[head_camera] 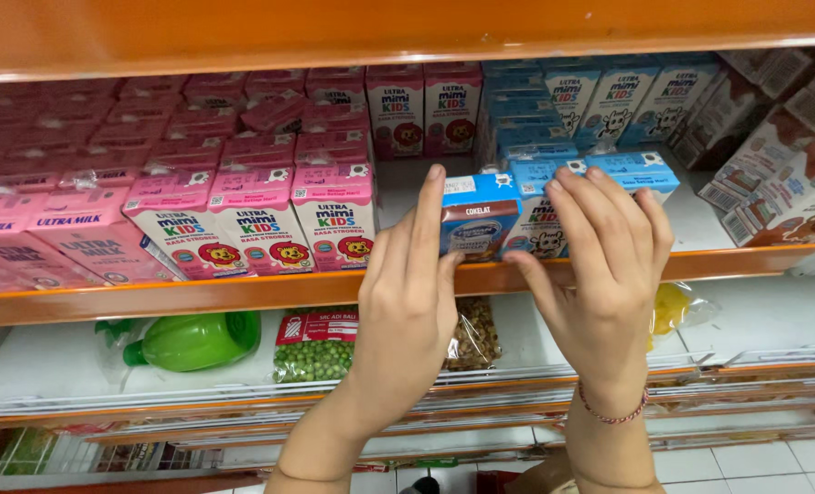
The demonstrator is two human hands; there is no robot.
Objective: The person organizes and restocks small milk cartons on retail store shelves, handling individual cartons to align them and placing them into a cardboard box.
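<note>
My left hand grips a small blue and brown milk carton at the front edge of the orange shelf, index finger up along its left side. My right hand has its thumb at the carton's lower right and its fingers laid over the front blue milk cartons beside it. A red bead bracelet sits on the right wrist.
Pink strawberry milk cartons fill the shelf's left side in rows. Brown and white cartons lie tilted at the right. On the shelf below lie a green plastic bottle, a bag of green peas and a yellow packet.
</note>
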